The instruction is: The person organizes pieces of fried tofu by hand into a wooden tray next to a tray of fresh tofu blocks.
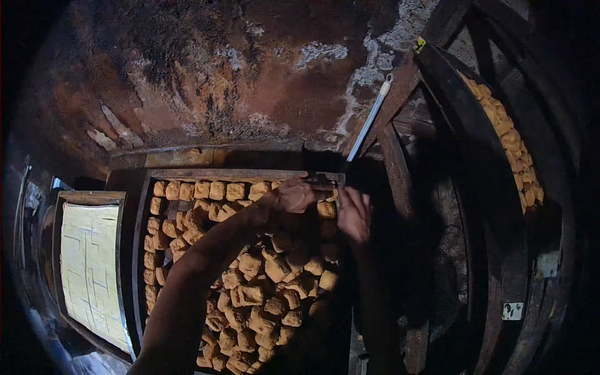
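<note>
A wooden-framed tray [220,175] lies in front of me, holding many golden-brown blocks [246,296] that look like fried tofu. Blocks line its far and left sides in rows, while others are heaped loosely in the middle. My left hand [296,195] is at the far rim near the right corner, its forearm crossing above the heap. Beside it, my right hand [355,213] is at the tray's right edge, blurred. Shadow covers the corner between my hands, so whether either one grips a block or the frame is unclear.
To the left stands a framed panel [89,276] with a pale yellow sheet. A light metal pole [370,119] leans behind the tray's far right corner against the stained wall [234,108]. Dark timbers [396,164] rise at right; more brown blocks [508,140] sit beyond them.
</note>
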`<state>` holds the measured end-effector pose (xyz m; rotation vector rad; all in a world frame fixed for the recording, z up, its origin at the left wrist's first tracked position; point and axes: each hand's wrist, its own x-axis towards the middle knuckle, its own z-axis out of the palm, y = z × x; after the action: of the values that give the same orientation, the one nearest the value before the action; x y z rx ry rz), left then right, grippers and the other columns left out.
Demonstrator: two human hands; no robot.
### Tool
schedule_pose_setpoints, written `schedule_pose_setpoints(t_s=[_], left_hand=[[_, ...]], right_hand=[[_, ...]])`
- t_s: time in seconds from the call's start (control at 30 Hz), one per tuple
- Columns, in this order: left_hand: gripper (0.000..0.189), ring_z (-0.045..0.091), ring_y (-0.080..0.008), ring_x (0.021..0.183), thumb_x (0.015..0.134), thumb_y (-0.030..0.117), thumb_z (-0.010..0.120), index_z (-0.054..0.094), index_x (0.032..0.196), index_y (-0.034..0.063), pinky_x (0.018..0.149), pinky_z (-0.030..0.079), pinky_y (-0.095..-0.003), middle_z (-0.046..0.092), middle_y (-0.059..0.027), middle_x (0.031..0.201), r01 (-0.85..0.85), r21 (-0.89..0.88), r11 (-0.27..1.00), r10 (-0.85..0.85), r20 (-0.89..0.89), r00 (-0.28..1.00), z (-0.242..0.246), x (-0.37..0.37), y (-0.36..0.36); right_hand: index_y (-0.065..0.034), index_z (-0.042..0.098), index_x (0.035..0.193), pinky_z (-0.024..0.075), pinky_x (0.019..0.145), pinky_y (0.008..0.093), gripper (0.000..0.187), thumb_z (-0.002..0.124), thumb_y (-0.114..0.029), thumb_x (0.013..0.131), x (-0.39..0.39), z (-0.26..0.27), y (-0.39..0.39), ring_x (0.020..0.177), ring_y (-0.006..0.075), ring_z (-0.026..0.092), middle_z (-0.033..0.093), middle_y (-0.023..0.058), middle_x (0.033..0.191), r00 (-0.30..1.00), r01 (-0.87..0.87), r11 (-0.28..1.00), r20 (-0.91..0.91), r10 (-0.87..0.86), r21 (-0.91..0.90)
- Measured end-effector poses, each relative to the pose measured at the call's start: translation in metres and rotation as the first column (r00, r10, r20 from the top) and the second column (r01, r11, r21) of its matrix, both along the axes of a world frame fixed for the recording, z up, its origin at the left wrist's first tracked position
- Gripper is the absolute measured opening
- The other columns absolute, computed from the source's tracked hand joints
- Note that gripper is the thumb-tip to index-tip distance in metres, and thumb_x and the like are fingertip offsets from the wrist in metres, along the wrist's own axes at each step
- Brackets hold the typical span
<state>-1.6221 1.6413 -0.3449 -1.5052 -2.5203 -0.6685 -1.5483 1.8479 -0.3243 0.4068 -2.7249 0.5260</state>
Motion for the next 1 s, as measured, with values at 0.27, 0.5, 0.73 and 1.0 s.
schedule_pose_setpoints(t_s=[0.27, 0.5, 0.73, 1.0], left_hand=[[0.046, 0.043, -0.0285, 0.122, 0.081, 0.013, 0.058, 0.048, 0.126, 0.0087, 0.099, 0.037, -0.0445, 0.046, -0.0101, 0.132, -0.286, -0.011, 0.958, 0.286, 0.068, 0.956, 0.007, 0.017, -0.029], [0.046, 0.051, -0.0322, 0.114, 0.076, 0.010, 0.060, 0.054, 0.121, 0.0105, 0.100, 0.036, -0.0429, 0.056, -0.0135, 0.119, -0.313, 0.424, 0.850, 0.083, 0.478, 0.874, -0.016, 0.050, -0.073], [0.042, 0.058, -0.0308, 0.099, 0.077, 0.019, 0.063, 0.055, 0.118, 0.0102, 0.090, 0.046, -0.0427, 0.059, -0.0122, 0.112, -0.158, -0.312, 0.937, 0.222, 0.181, 0.958, 0.075, 0.120, -0.048], [0.037, 0.054, -0.0292, 0.105, 0.086, 0.025, 0.056, 0.053, 0.120, 0.0082, 0.084, 0.049, -0.0420, 0.056, -0.0122, 0.114, -0.199, -0.375, 0.905, 0.299, 0.230, 0.926, 0.002, 0.151, -0.038]], right_hand=[[-0.0085, 0.050, 0.125, 0.0301, 0.092, 0.0560, 0.041, 0.054, -0.013, 0.084, -0.006, -0.007, 0.002, 0.121, 0.0337, 0.034, 0.046, 0.0060, 0.126, 0.987, -0.099, 0.965, 0.144, 0.065, 0.244], [-0.0081, 0.057, 0.118, 0.0377, 0.090, 0.0454, 0.039, 0.055, -0.007, 0.079, 0.020, 0.040, 0.012, 0.113, 0.0329, 0.044, 0.052, 0.0095, 0.119, 0.997, -0.068, 0.995, 0.045, 0.065, 0.068], [-0.0175, 0.065, 0.101, 0.0386, 0.076, 0.0433, 0.028, 0.065, -0.022, 0.074, 0.098, -0.006, 0.030, 0.096, 0.0246, 0.051, 0.058, 0.0017, 0.095, 0.941, -0.334, 0.905, 0.036, 0.337, 0.265], [-0.0108, 0.062, 0.100, 0.0368, 0.081, 0.0535, 0.020, 0.058, -0.020, 0.082, 0.077, -0.025, 0.021, 0.090, 0.0296, 0.051, 0.056, 0.0071, 0.101, 0.956, -0.268, 0.927, -0.044, 0.289, 0.262]])
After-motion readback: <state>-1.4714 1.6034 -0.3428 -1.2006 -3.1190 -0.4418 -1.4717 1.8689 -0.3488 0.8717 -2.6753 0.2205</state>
